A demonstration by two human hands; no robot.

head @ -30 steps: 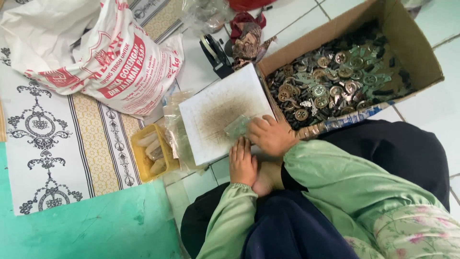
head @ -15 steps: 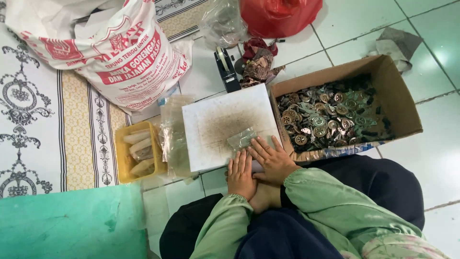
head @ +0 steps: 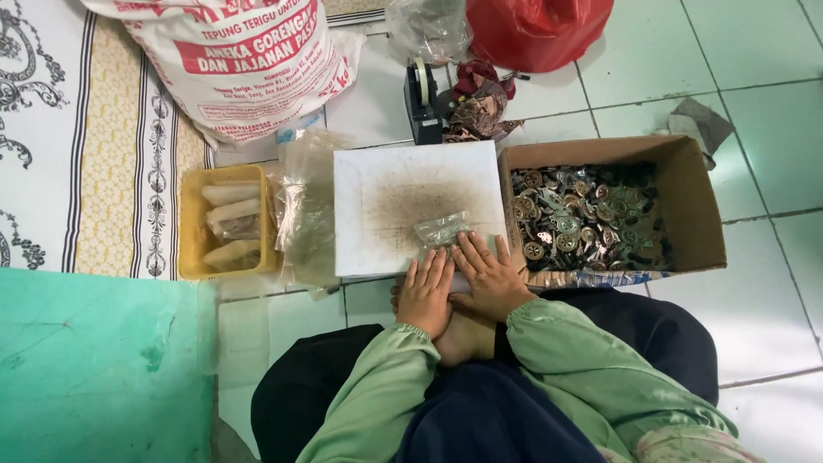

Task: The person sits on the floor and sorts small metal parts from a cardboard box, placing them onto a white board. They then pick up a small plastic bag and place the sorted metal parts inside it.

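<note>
While both my palms lie flat and open at the near edge of the white square board with the brown-speckled centre point(head: 377, 184), just below mid-frame, I grasp nothing: my left hand point(head: 426, 291) and my right hand point(head: 490, 279) rest side by side, fingers spread, with the right fingertips point(head: 467, 244) just touching the small clear plastic packet of tiny dark pieces point(head: 441, 230). That packet sits on the board's lower right part, a little above my hands. I judge it light, soft and crinkly, likely slick under a dry finger, its loose contents free to shift, so pinching it by a sealed edge or corner would serve better than squeezing its middle.

To the right of centre stands the open brown cardboard box of small round metal parts point(head: 686, 184), touching the board's side. At the left sits the yellow plastic tray holding pale rolled packets point(head: 190, 225), with loose clear plastic bags point(head: 304, 201) between it and the board. Above, near the top, are the black tape dispenser point(head: 422, 99), the red plastic bag point(head: 536, 30) and the large white printed sack point(head: 249, 60).

Compared with half a second ago, my hands and the packet keep nearly the same pose on the board; my view has swung so the box and board sit squarer and lower.
</note>
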